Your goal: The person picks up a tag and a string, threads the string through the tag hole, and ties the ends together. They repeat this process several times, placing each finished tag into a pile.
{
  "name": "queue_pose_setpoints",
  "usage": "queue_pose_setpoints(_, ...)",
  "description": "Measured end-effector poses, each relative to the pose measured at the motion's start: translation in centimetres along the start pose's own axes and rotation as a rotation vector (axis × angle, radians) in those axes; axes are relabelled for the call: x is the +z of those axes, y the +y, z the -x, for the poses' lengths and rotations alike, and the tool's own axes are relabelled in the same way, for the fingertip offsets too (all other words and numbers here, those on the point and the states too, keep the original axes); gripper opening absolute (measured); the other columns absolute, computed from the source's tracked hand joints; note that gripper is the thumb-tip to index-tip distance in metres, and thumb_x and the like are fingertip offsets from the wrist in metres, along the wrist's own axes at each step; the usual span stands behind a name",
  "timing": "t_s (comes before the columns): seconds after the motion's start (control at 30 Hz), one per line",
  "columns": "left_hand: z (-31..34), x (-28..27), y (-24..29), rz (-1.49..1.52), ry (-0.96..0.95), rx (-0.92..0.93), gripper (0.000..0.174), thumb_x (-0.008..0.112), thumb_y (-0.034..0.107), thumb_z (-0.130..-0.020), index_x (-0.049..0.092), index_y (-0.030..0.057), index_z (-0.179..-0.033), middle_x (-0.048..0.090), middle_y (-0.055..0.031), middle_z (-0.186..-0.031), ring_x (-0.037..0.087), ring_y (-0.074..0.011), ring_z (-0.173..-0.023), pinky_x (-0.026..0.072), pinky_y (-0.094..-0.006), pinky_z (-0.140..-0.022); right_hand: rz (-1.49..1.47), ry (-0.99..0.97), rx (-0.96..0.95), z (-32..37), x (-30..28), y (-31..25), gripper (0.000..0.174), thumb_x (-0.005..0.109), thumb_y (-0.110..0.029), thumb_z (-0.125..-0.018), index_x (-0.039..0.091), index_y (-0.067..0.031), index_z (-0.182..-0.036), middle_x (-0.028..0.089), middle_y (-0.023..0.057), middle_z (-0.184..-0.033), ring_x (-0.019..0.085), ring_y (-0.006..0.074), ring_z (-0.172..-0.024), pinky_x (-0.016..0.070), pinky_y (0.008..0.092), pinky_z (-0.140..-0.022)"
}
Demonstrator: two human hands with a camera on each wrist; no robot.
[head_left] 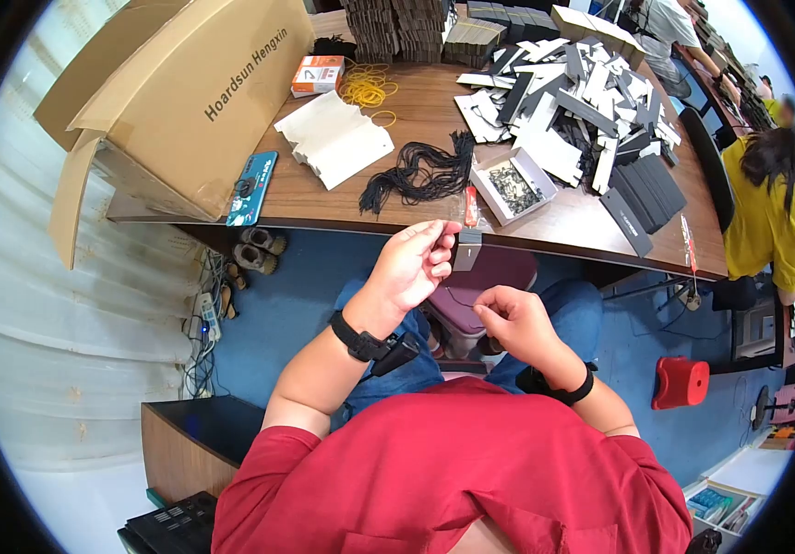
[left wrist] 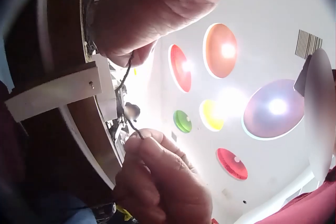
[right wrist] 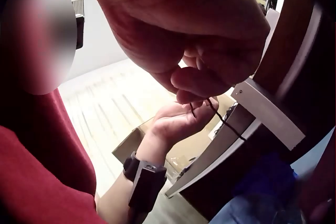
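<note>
My left hand (head_left: pixel 413 265) is raised before the table edge, thumb and fingers pinching a black cord (left wrist: pixel 125 77). Lower and to the right, my right hand (head_left: pixel 522 323) pinches the cord too; in the left wrist view it runs between the two sets of fingertips. A loose length of cord (right wrist: pixel 228 124) hangs below the fingers in the right wrist view. Just beyond the left fingertips, a small stack of grey-white card tags (head_left: pixel 468 253) juts over the table edge. The protruding tag (left wrist: pixel 55 94) has a small hole near one end.
On the table (head_left: pixel 323 210) lie a bundle of black cords (head_left: pixel 420 171), a white box of small dark pieces (head_left: pixel 513 187), a heap of black and white tags (head_left: pixel 573 102) and yellow bands (head_left: pixel 370 88). A large carton (head_left: pixel 203 102) stands left; a purple stool (head_left: pixel 480 291) is below.
</note>
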State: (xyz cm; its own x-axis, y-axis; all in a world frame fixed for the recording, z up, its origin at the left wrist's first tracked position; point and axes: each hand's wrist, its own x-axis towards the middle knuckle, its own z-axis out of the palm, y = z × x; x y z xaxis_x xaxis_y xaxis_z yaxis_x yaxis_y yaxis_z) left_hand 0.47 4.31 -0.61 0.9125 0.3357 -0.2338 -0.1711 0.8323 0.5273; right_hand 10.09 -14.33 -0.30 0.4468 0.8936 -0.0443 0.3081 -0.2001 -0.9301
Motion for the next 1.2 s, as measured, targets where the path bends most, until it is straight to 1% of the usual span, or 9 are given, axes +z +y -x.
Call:
queue_pose_setpoints(0.23, -0.1, -0.1, 0.2, -0.056, 0.000, 0.054, 0.020, 0.053, 0.011, -0.093, 0.056, -0.0028, -0.107, 0.052, -0.0005, -0.076, 0.041, -0.0038, -0.059, 0.0330, -0.0168, -0.048, 0.030, -0.202, 0.036, 0.1, -0.4, -0.8, 0.012, 0.064, -0.012, -0.082, 0.064, -0.0001, -0.086, 0.064, 0.0091, -0.069, 0.057, 0.0136, -0.056, 0.0451, 0.0278, -0.053)
queue_pose_setpoints(0.4, 0.8, 1.4, -0.7, -0.288, -0.025, 0.150, 0.032, 0.058, 0.011, -0.091, 0.051, -0.0009, -0.120, 0.056, -0.0021, -0.080, 0.046, -0.0033, -0.062, 0.0325, -0.0153, -0.047, 0.317, 0.279, -0.324, -3.0, -3.8, -3.1, 0.015, 0.068, -0.008, -0.076, 0.066, -0.0014, -0.090, 0.065, 0.0118, -0.082, 0.060, 0.0210, -0.063, 0.0473, 0.0304, -0.059)
queue_pose_setpoints(0.43, 0.9, 1.7, -1.3, -0.325, -0.049, 0.174, 0.035, 0.059, 0.010, -0.090, 0.050, -0.0004, -0.122, 0.056, -0.0025, -0.080, 0.047, -0.0034, -0.063, 0.0326, -0.0150, -0.047, 0.272, 0.276, -0.291, -3.4, -4.4, -4.2, 0.020, 0.069, -0.003, -0.077, 0.065, 0.0001, -0.096, 0.062, 0.0063, -0.081, 0.050, 0.0080, -0.057, 0.0422, 0.0227, -0.053)
queue_pose_setpoints(0.57, 1.3, 2.6, -2.2, -0.411, -0.066, 0.183, 0.033, 0.057, 0.006, -0.090, 0.050, 0.0001, -0.122, 0.057, -0.0026, -0.082, 0.049, -0.0037, -0.066, 0.0326, -0.0147, -0.048, 0.181, 0.037, -0.277, -3.9, -3.7, -5.3, 0.013, 0.069, -0.004, -0.077, 0.067, -0.0010, -0.090, 0.061, 0.0038, -0.069, 0.051, 0.0078, -0.057, 0.0427, 0.0241, -0.054)
queue_pose_setpoints(0.6, 1.4, 2.7, -2.3, -0.427, -0.059, 0.175, 0.031, 0.055, 0.005, -0.090, 0.050, 0.0000, -0.121, 0.057, -0.0024, -0.082, 0.048, -0.0033, -0.065, 0.0321, -0.0148, -0.049, 0.156, 0.052, -0.213, -4.0, -3.2, -5.0, 0.011, 0.068, -0.008, -0.077, 0.067, -0.0014, -0.086, 0.064, 0.0138, -0.074, 0.063, 0.0254, -0.066, 0.0476, 0.0320, -0.060)
queue_pose_setpoints(0.73, 1.6, 1.9, -2.3, -0.391, -0.042, 0.116, 0.024, 0.057, 0.004, -0.089, 0.056, -0.0010, -0.112, 0.060, -0.0044, -0.087, 0.052, -0.0046, -0.070, 0.0366, -0.0161, -0.053, 0.182, 0.091, -0.161, -4.2, -3.0, -4.9, 0.010, 0.067, -0.008, -0.078, 0.066, -0.0018, -0.085, 0.064, 0.0141, -0.074, 0.063, 0.0261, -0.066, 0.0481, 0.0324, -0.061)
queue_pose_setpoints(0.97, 1.0, 0.7, -3.2, -1.075, 0.008, 0.381, 0.011, 0.060, 0.007, -0.089, 0.062, -0.0012, -0.096, 0.060, 0.0002, -0.082, 0.053, -0.0050, -0.072, 0.0432, -0.0197, -0.062, 0.203, 0.178, -0.189, -8.4, -4.8, -2.5, 0.010, 0.064, -0.010, -0.080, 0.064, -0.0008, -0.085, 0.063, 0.0156, -0.077, 0.062, 0.0312, -0.072, 0.0478, 0.0379, -0.064)
queue_pose_setpoints(1.0, 1.3, 0.9, -3.3, -1.086, 0.005, 0.347, 0.011, 0.060, 0.007, -0.089, 0.062, -0.0013, -0.095, 0.061, -0.0001, -0.082, 0.054, -0.0054, -0.073, 0.0442, -0.0206, -0.065, 0.480, 0.355, -0.395, -9.9, -5.5, -1.3, 0.010, 0.062, -0.010, -0.081, 0.064, -0.0014, -0.085, 0.062, 0.0150, -0.079, 0.061, 0.0325, -0.075, 0.0478, 0.0396, -0.065)
queue_pose_setpoints(1.2, 1.2, 0.9, -3.7, -0.971, -0.068, 0.279, 0.009, 0.061, 0.007, -0.088, 0.063, -0.0012, -0.092, 0.062, -0.0023, -0.086, 0.056, -0.0072, -0.081, 0.0452, -0.0226, -0.075, 1.079, 0.405, -0.226, -13.7, -7.1, 1.3, 0.009, 0.063, -0.019, -0.074, 0.068, -0.0120, -0.073, 0.065, 0.0067, -0.081, 0.063, 0.0262, -0.078, 0.0428, 0.0428, -0.074)
